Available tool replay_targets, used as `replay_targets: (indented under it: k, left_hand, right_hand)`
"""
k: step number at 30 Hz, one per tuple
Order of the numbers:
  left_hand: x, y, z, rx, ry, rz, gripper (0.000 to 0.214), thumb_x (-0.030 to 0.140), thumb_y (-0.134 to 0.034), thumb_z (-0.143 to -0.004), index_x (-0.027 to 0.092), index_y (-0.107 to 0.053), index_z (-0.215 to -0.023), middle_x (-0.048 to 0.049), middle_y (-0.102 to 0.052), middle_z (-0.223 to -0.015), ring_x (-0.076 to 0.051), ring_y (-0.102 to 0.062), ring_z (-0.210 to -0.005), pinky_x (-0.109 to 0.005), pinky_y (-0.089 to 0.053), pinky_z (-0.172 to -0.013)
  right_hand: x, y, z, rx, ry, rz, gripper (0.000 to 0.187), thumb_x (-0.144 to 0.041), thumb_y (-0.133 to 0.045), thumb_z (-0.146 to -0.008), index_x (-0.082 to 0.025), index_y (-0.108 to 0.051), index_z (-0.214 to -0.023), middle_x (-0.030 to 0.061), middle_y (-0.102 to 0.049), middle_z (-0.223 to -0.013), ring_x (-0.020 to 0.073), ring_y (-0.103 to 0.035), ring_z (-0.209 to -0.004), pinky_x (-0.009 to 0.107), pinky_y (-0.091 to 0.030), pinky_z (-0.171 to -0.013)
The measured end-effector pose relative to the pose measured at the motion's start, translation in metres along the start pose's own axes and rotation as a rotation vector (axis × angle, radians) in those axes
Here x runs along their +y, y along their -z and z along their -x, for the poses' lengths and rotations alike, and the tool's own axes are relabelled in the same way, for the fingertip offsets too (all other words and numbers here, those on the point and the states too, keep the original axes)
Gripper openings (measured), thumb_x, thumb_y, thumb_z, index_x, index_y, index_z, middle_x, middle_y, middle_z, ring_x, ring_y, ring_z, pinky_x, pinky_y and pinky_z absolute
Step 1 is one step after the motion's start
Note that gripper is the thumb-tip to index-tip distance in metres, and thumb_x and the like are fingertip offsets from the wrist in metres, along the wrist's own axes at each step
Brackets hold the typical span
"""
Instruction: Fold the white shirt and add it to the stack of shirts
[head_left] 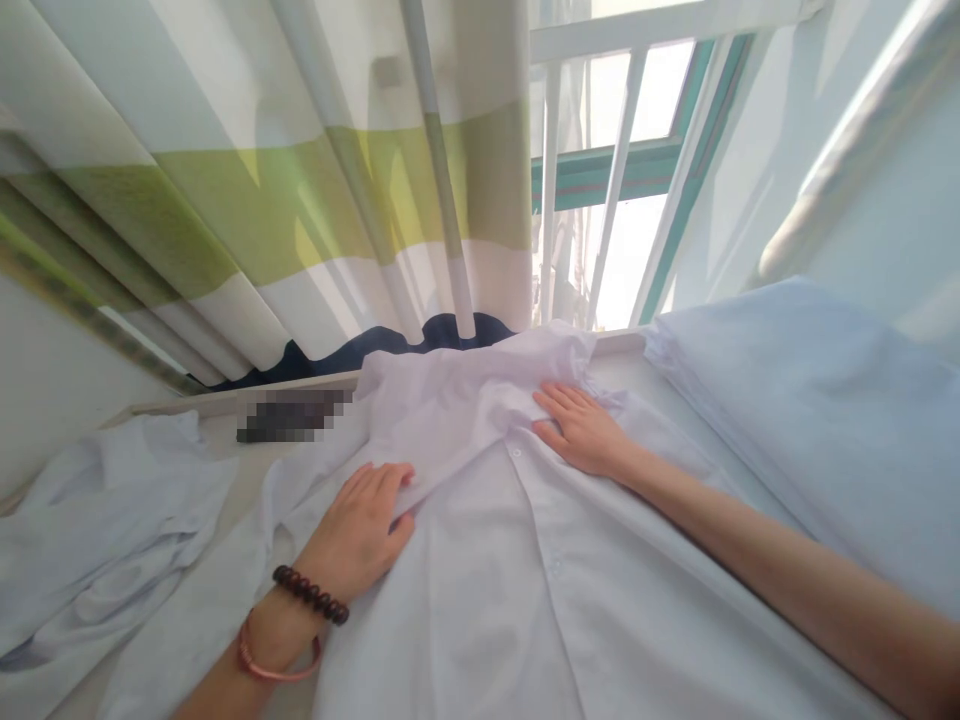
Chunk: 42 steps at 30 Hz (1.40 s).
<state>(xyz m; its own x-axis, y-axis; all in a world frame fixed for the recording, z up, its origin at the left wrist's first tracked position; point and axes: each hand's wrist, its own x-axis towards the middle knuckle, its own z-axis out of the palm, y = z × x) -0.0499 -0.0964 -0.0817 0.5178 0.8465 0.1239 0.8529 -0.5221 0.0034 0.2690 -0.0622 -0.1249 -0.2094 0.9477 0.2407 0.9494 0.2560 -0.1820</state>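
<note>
A white buttoned shirt (pixel 517 580) lies spread front-up on a flat surface before me. My left hand (pixel 360 525), with a dark bead bracelet and a pink band at the wrist, rests on the shirt's left shoulder area, fingers together and pressed flat on the cloth. My right hand (pixel 581 430) lies flat with fingers stretched out near the collar, just right of the button line. Neither hand grips anything.
Another crumpled white garment (pixel 90 540) lies at the left. A stack of folded pale cloth (pixel 810 420) sits at the right. Behind are a green, white and navy striped curtain (pixel 300 200) and a window with white bars (pixel 615 180).
</note>
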Motion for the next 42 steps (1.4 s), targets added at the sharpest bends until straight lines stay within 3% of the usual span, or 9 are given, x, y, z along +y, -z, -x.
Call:
replay_targets:
  k: [4, 10, 14, 20, 23, 27, 29, 34, 42]
  left_hand:
    - [-0.033, 0.001, 0.026, 0.038, 0.035, -0.075, 0.026, 0.023, -0.045, -0.082, 0.019, -0.064, -0.100, -0.0092, -0.069, -0.103, -0.027, -0.065, -0.098, -0.043, -0.052, -0.088]
    - [-0.076, -0.008, 0.050, 0.116, 0.021, 0.019, 0.031, 0.034, -0.041, -0.085, 0.023, -0.065, -0.101, -0.0065, -0.071, -0.105, -0.025, -0.066, -0.100, -0.038, -0.052, -0.091]
    - [-0.083, 0.008, 0.059, 0.127, 0.209, 0.159, 0.030, 0.047, -0.043, -0.089, 0.036, -0.059, -0.111, 0.0036, -0.069, -0.096, -0.019, -0.065, -0.090, -0.033, -0.053, -0.086]
    - [-0.099, 0.004, 0.077, 0.082, 0.223, 0.309, 0.058, 0.067, -0.066, -0.064, 0.037, -0.060, -0.113, -0.0003, -0.060, -0.127, -0.029, -0.054, -0.118, -0.046, -0.038, -0.107]
    - [-0.100, 0.008, 0.081, 0.059, 0.266, 0.363, 0.056, 0.069, -0.056, -0.072, 0.035, -0.060, -0.116, 0.0002, -0.058, -0.131, -0.026, -0.054, -0.119, -0.041, -0.041, -0.104]
    - [-0.090, 0.023, 0.071, 0.031, 0.514, 0.311, 0.047, 0.053, -0.027, -0.093, 0.023, -0.059, -0.110, -0.0038, -0.067, -0.112, -0.022, -0.061, -0.108, -0.036, -0.050, -0.092]
    - [-0.084, 0.023, 0.063, -0.007, 0.546, 0.200, 0.048, 0.046, -0.025, -0.094, 0.017, -0.061, -0.104, -0.0086, -0.068, -0.106, -0.024, -0.063, -0.103, -0.038, -0.048, -0.095]
    - [-0.082, 0.005, 0.060, 0.014, 0.555, -0.055, 0.056, 0.045, -0.029, -0.091, 0.011, -0.056, -0.125, -0.0171, -0.059, -0.115, -0.032, -0.057, -0.111, -0.047, -0.046, -0.095]
    - [-0.104, -0.004, 0.082, 0.142, 0.467, 0.203, 0.046, 0.045, -0.041, -0.088, 0.014, -0.057, -0.117, -0.0119, -0.060, -0.111, -0.024, -0.058, -0.103, -0.042, -0.045, -0.097]
  right_hand:
    - [0.002, 0.004, -0.004, -0.007, 0.013, -0.027, 0.056, -0.045, -0.034, -0.096, -0.014, -0.046, -0.141, 0.0118, -0.038, -0.151, 0.0276, -0.033, -0.139, 0.044, -0.024, -0.115]
    - [0.007, 0.006, 0.005, 0.015, -0.007, -0.031, 0.062, -0.047, -0.038, -0.094, -0.014, -0.036, -0.147, 0.0144, -0.024, -0.157, 0.0281, -0.023, -0.144, 0.045, -0.021, -0.116]
    - [0.015, 0.007, 0.013, 0.037, -0.074, -0.003, 0.069, -0.046, -0.040, -0.093, -0.012, -0.026, -0.150, 0.0149, -0.015, -0.159, 0.0270, -0.013, -0.146, 0.045, -0.016, -0.117]
    - [0.016, 0.022, 0.012, -0.079, -0.115, 0.045, 0.061, -0.037, -0.041, -0.090, -0.011, -0.038, -0.144, 0.0165, -0.029, -0.154, 0.0301, -0.023, -0.143, 0.050, -0.016, -0.116]
    - [-0.002, 0.038, 0.013, -0.116, 0.009, 0.043, 0.063, -0.026, -0.050, -0.081, -0.008, -0.042, -0.141, 0.0187, -0.030, -0.154, 0.0334, -0.023, -0.143, 0.051, -0.016, -0.116]
    - [-0.054, 0.049, 0.015, -0.139, 0.289, -0.047, 0.060, -0.019, -0.051, -0.079, -0.009, -0.046, -0.138, 0.0174, -0.036, -0.151, 0.0319, -0.029, -0.141, 0.049, -0.025, -0.114]
    - [-0.086, 0.045, 0.012, -0.126, 0.412, -0.088, 0.052, -0.022, -0.052, -0.082, -0.009, -0.051, -0.132, 0.0187, -0.041, -0.147, 0.0324, -0.035, -0.137, 0.049, -0.030, -0.111]
    - [-0.151, 0.013, -0.001, -0.005, 0.688, -0.229, 0.037, -0.024, -0.055, -0.085, -0.011, -0.059, -0.120, 0.0171, -0.054, -0.133, 0.0276, -0.051, -0.120, 0.042, -0.042, -0.101]
    - [-0.163, -0.023, 0.007, -0.002, 0.662, -0.487, 0.025, -0.013, -0.048, -0.089, -0.018, -0.065, -0.107, 0.0083, -0.065, -0.112, 0.0207, -0.058, -0.104, 0.036, -0.047, -0.091]
